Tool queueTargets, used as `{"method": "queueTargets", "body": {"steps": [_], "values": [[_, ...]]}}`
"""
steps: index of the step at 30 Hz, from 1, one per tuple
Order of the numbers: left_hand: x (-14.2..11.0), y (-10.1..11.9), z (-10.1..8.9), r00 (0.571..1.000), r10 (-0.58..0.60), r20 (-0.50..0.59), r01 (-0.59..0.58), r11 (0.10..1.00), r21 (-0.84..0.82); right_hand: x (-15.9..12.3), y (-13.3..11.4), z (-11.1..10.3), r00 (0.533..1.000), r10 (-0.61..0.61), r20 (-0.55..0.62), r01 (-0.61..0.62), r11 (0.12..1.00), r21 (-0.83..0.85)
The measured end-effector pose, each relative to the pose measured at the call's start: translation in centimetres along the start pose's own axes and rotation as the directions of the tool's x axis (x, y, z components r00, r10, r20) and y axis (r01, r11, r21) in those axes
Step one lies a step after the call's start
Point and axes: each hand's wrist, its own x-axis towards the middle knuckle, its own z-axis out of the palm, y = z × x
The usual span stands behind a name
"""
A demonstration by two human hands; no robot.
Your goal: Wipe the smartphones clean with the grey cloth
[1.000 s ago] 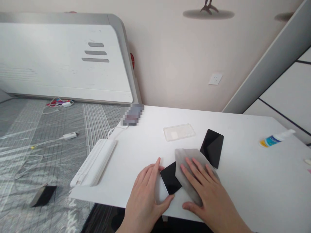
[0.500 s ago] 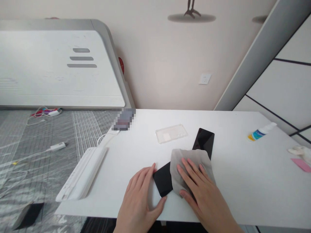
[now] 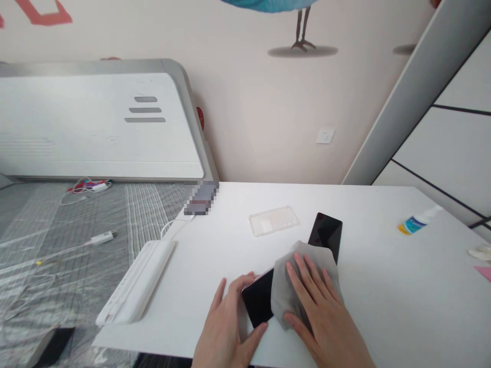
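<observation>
My left hand [image 3: 226,324] grips a black smartphone [image 3: 258,299] by its lower edge, holding it flat on the white table [image 3: 383,296]. My right hand [image 3: 316,312] presses a grey cloth [image 3: 303,278] onto that phone's right half, hiding part of its surface. A second black smartphone [image 3: 326,232] lies screen up just behind the cloth, its lower end tucked under it. Farther back rests a clear phone case [image 3: 273,221].
A small spray bottle [image 3: 416,224] lies at the table's right, near a crumpled white item [image 3: 479,251] and a pink item [image 3: 484,272]. A white power strip [image 3: 136,281] lies along the left edge. Cables [image 3: 102,237] and a black object [image 3: 53,347] lie on the floor.
The view has tilted upward, so the table sits lower in the frame. The cloth covers more of the held phone, and both hands stay on it.
</observation>
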Motion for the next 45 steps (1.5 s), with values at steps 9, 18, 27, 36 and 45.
{"method": "queueTargets", "body": {"steps": [9, 18, 27, 36, 45], "values": [[-0.2, -0.6, -0.1, 0.986, 0.156, 0.051, -0.154, 0.988, -0.031, 2.9, -2.8, 0.1, 0.973, -0.143, -0.179, 0.165, 0.98, 0.111], [-0.5, -0.3, -0.2, 0.978, 0.184, 0.097, -0.189, 0.98, 0.054, 3.9, -1.3, -1.5, 0.955, -0.277, -0.11, 0.292, 0.944, 0.155], [0.0, -0.9, 0.4, 0.956, 0.292, -0.028, -0.289, 0.953, 0.092, 4.4, -4.5, -0.4, 0.922, -0.333, -0.195, 0.37, 0.907, 0.201], [-0.2, -0.9, 0.7, 0.954, 0.28, -0.108, -0.266, 0.956, 0.127, 4.8, -3.9, -0.9, 0.967, -0.205, -0.154, 0.232, 0.956, 0.183], [-0.1, -0.6, 0.5, 0.962, 0.253, -0.105, -0.236, 0.96, 0.153, 6.2, -1.4, -0.8, 0.996, -0.054, -0.076, 0.066, 0.985, 0.159]]}}
